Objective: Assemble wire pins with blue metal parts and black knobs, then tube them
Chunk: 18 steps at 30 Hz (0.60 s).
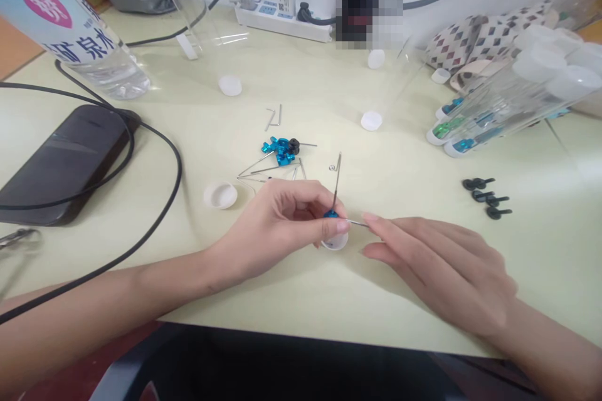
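Note:
My left hand (pixel 286 216) is closed on a small blue metal part (pixel 331 215), pinched between thumb and fingers. A thin metal rod (pixel 337 178) stands up from this part. Out of its right side juts a thin hex key (pixel 358 223), its far end at the index fingertip of my right hand (pixel 442 263). That hand's fingers are stretched out, with the thumb apart from the index finger. Just under the blue part is a white cap (pixel 336 243), partly hidden by my left thumb. Beyond my left hand lies a pile of blue metal parts (pixel 282 151) with a black knob (pixel 294 146).
Loose hex keys (pixel 273 119) and thin rods lie around the pile. A white cap (pixel 221 195) sits left. Black thumb screws (pixel 484 197) and capped clear tubes (pixel 508 100) are at right. A phone (pixel 61 163), cable (pixel 176 175), water bottle (pixel 117 75) and power strip (pixel 282 22) surround the area.

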Motion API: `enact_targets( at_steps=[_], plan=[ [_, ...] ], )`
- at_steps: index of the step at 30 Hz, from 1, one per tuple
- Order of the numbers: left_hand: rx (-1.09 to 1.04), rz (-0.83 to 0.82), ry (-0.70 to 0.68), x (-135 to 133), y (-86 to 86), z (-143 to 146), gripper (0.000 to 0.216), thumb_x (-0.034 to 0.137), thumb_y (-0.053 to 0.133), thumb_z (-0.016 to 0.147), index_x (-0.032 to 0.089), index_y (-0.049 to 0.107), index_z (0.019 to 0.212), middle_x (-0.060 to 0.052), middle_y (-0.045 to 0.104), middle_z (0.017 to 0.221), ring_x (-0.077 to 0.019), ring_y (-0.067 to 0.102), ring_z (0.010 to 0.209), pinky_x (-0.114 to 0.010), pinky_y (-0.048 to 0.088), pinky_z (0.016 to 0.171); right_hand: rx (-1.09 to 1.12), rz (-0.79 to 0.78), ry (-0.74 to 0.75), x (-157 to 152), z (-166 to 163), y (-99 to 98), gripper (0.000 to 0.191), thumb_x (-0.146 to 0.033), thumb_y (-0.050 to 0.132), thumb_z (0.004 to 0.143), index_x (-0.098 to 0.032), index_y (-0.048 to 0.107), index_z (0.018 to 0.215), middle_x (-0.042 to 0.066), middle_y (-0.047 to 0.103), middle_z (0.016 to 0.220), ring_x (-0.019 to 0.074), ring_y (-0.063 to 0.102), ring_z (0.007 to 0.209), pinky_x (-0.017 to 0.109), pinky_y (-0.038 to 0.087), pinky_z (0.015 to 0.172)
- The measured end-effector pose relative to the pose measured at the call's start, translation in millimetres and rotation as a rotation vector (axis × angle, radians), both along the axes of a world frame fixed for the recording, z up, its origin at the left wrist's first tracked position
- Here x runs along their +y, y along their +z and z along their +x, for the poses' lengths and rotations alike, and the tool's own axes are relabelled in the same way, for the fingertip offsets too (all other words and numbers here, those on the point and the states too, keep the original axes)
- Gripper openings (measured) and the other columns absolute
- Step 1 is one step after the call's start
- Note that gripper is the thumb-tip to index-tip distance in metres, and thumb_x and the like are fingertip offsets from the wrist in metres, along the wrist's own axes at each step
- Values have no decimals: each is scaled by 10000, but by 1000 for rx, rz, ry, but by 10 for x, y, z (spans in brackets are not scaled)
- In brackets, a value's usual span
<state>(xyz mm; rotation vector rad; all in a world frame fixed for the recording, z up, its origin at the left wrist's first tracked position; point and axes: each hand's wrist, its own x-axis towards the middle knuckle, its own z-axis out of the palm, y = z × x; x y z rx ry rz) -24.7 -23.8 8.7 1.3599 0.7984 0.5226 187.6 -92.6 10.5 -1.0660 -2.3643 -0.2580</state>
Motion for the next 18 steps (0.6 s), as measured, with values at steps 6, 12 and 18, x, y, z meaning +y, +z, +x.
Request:
enact_targets(
  at_steps=[6,12,18],
  plan=[
    [-26,-87,7,37,-26,8,77,217,677,779,142,659,774,7,626,661,-84,546,605,-189,446,583,-162,59,80,-10,43,121,220,-96,483,888,-108,627,1054,123,690,952,237,661,873,328,569,694],
    [12,-89,9,29,-52,15,139,239,710,744,132,658,816,-35,657,765,-140,608,713,-234,495,648,-134,47,106,-6,51,71,246,-74,445,891,-75,625,1058,122,678,926,216,651,859,326,559,686],
    [-4,-42,-24,16,-75,13,141,248,694,762,132,659,834,-38,656,786,-149,624,744,-245,507,671,-22,3,75,-14,34,27,235,-66,446,901,-89,642,1028,85,686,890,157,644,822,253,536,699]
  ],
)
